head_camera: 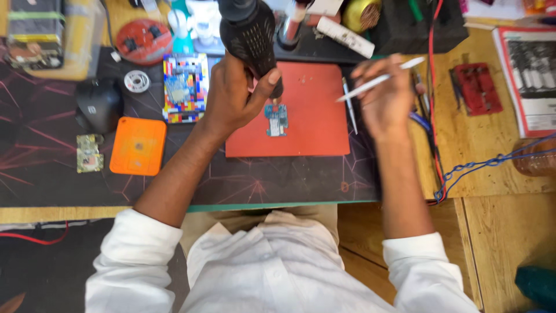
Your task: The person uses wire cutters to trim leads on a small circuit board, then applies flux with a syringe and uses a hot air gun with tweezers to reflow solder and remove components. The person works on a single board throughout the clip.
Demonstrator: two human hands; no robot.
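Observation:
My left hand (234,95) grips a thick black hot-air tool (250,35), its nozzle pointing down just above a small blue circuit board (277,119). That board lies on a red mat (313,110) in the middle of the bench. My right hand (387,98) holds a thin white tweezer-like tool (379,79) at the mat's right edge, its tip aimed left and apart from the board. A second slim metal tool (349,107) lies on the mat's right side.
An orange square pad (138,145), a small green board (89,153), a black mouse (99,104), a colourful tile (185,88) and a solder spool (137,81) sit on the dark desk mat (191,179). A red fixture (478,88), a booklet (530,78) and wires (480,165) lie right.

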